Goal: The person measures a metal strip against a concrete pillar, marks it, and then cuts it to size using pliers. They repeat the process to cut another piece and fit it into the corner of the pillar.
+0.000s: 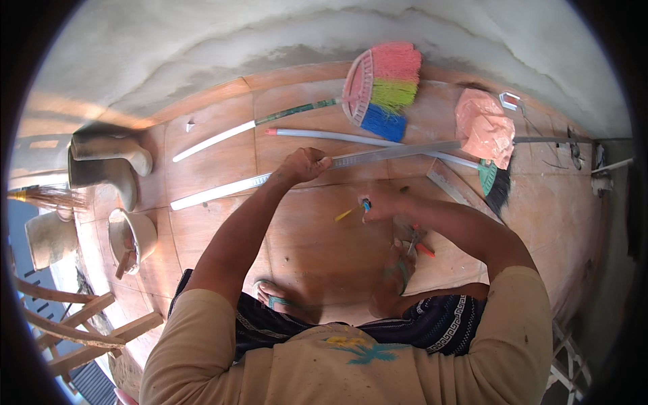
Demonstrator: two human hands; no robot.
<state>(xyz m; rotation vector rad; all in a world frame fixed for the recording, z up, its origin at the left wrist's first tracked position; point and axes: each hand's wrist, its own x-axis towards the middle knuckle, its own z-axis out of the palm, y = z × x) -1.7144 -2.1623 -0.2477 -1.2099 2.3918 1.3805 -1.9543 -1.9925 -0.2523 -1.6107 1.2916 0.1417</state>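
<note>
My left hand is closed round a long metal straightedge that lies across the tiled floor. The bar's right part passes under a crumpled pink plastic bag. Below the bar, my right hand is closed, slightly blurred, on a small tool with a blue part. Just left of its fingers shows a yellow piece; I cannot tell whether it belongs to the same tool. An orange-handled tool sits by my right foot, its other end partly hidden.
Beyond the bar lie a pink, yellow and blue broom, a pale pole and a green-headed broom. A flat metal strip lies at right. Rubber boots, a white bucket and wooden pieces stand left.
</note>
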